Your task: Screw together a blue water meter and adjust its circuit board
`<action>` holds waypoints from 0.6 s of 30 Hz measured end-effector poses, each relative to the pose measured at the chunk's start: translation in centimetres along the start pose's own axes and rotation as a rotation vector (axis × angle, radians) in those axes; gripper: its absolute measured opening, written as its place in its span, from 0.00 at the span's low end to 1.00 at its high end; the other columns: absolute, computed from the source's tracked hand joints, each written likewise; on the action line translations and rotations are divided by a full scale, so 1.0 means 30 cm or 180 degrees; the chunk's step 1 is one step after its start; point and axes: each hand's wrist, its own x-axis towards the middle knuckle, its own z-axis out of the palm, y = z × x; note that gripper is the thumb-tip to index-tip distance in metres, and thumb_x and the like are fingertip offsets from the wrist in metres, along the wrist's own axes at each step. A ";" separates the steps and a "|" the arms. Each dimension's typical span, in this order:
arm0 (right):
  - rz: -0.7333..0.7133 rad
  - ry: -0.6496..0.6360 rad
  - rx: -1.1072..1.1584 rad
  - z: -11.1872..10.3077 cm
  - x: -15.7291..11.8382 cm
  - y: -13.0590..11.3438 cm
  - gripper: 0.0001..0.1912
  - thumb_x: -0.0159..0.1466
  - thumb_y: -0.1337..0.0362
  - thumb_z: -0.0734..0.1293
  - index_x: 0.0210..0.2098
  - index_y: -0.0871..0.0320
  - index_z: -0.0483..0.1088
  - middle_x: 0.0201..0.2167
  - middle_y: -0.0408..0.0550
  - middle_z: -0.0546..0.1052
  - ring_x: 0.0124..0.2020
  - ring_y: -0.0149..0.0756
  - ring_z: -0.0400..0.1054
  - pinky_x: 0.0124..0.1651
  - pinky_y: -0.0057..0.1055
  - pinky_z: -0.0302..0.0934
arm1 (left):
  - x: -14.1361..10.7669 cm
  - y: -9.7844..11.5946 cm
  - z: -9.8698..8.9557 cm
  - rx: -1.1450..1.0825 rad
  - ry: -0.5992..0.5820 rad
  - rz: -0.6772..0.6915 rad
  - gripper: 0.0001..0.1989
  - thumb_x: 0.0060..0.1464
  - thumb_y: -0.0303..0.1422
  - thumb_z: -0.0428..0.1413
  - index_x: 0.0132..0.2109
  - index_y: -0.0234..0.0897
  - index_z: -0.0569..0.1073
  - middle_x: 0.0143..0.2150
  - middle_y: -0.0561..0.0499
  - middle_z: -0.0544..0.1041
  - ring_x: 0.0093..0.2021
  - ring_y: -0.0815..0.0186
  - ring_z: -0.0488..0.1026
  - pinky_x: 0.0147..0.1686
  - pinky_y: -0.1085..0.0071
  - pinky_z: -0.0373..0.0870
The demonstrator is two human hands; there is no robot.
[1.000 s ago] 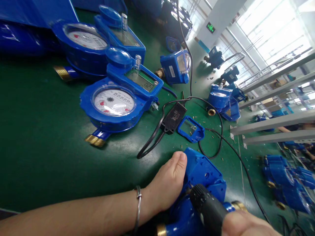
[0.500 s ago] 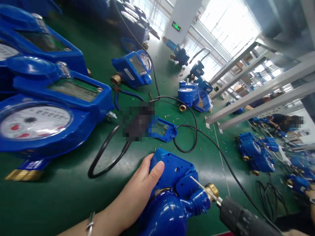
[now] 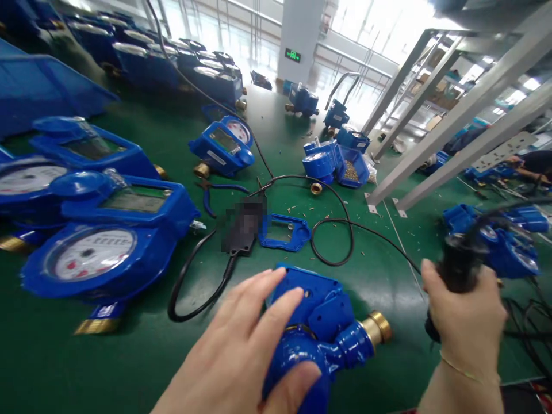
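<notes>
A blue meter body (image 3: pixel 302 351) with a brass fitting (image 3: pixel 377 328) lies face down on the green table at the bottom centre. My left hand (image 3: pixel 245 339) rests over its left side, fingers apart, and does not grip it. Off to the right, my right hand (image 3: pixel 466 310) is wrapped round a black corded power screwdriver (image 3: pixel 459 264), held away from the meter. Just beyond the meter body lie a blue frame-shaped cover (image 3: pixel 284 232) and a black box (image 3: pixel 244 227) with a cable.
Finished-looking blue meters (image 3: pixel 107 247) stand at the left, near blue-handled pliers (image 3: pixel 207 198). A blue bin of screws (image 3: pixel 352 167) sits further back. Loose screws and a looped black cable cross the table. Metal posts (image 3: pixel 431 132) rise at the right; a person's arm shows beyond.
The screwdriver has lifted off the meter and moved right and up, bringing my right hand into full view. My left hand has loosened, its fingers now spread. The camera view has shifted.
</notes>
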 end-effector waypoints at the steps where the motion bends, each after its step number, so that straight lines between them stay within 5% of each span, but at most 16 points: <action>1: 0.0001 -0.0101 -0.0071 0.027 0.005 -0.014 0.31 0.61 0.39 0.61 0.50 0.57 0.62 0.29 0.53 0.72 0.28 0.51 0.68 0.27 0.36 0.57 | 0.029 0.040 -0.008 0.0201 0.0075 0.0479 0.29 0.54 0.46 0.56 0.61 0.43 0.65 0.65 0.42 0.63 0.64 0.43 0.58 0.56 0.44 0.67; 4: -0.0290 -0.0503 -0.0076 0.113 0.006 -0.052 0.22 0.61 0.43 0.64 0.45 0.53 0.64 0.24 0.45 0.71 0.24 0.45 0.68 0.26 0.31 0.54 | 0.136 0.150 0.012 0.0440 -0.0670 0.1011 0.34 0.50 0.54 0.58 0.58 0.38 0.70 0.65 0.38 0.64 0.66 0.39 0.54 0.59 0.33 0.54; 8: -0.0649 -0.0838 0.0223 0.213 -0.015 -0.077 0.24 0.61 0.48 0.68 0.47 0.60 0.66 0.32 0.54 0.73 0.31 0.49 0.71 0.34 0.39 0.62 | 0.244 0.223 0.076 0.0592 -0.1549 0.1371 0.46 0.38 0.56 0.65 0.59 0.33 0.68 0.64 0.33 0.65 0.68 0.37 0.45 0.53 0.20 0.22; 11: -0.0847 -0.0999 0.0866 0.250 -0.041 -0.078 0.25 0.61 0.55 0.70 0.52 0.63 0.66 0.48 0.62 0.70 0.52 0.58 0.64 0.53 0.55 0.58 | 0.284 0.234 0.088 0.0604 -0.1760 0.1269 0.43 0.37 0.55 0.67 0.55 0.31 0.70 0.58 0.33 0.72 0.67 0.36 0.47 0.51 0.22 0.17; 13: -0.0979 -0.1171 0.1500 0.259 -0.070 -0.083 0.20 0.65 0.59 0.67 0.53 0.61 0.66 0.56 0.58 0.65 0.61 0.53 0.55 0.62 0.56 0.48 | 0.295 0.239 0.078 0.0484 -0.1825 0.1235 0.42 0.37 0.52 0.68 0.56 0.32 0.69 0.56 0.34 0.73 0.67 0.34 0.49 0.51 0.22 0.17; 16: -0.1066 -0.1765 0.2593 0.259 -0.133 -0.106 0.15 0.70 0.59 0.61 0.52 0.59 0.67 0.54 0.53 0.68 0.57 0.43 0.62 0.61 0.50 0.56 | 0.298 0.249 0.057 0.0316 -0.1720 0.1379 0.28 0.44 0.33 0.64 0.53 0.34 0.70 0.53 0.39 0.75 0.66 0.39 0.53 0.55 0.26 0.17; 18: -0.1030 -0.2283 0.3278 0.251 -0.179 -0.131 0.18 0.71 0.56 0.58 0.55 0.60 0.64 0.54 0.54 0.70 0.54 0.41 0.67 0.57 0.47 0.62 | 0.295 0.251 0.042 0.0187 -0.1649 0.1405 0.21 0.40 0.24 0.57 0.46 0.36 0.72 0.47 0.43 0.77 0.61 0.46 0.62 0.59 0.32 0.17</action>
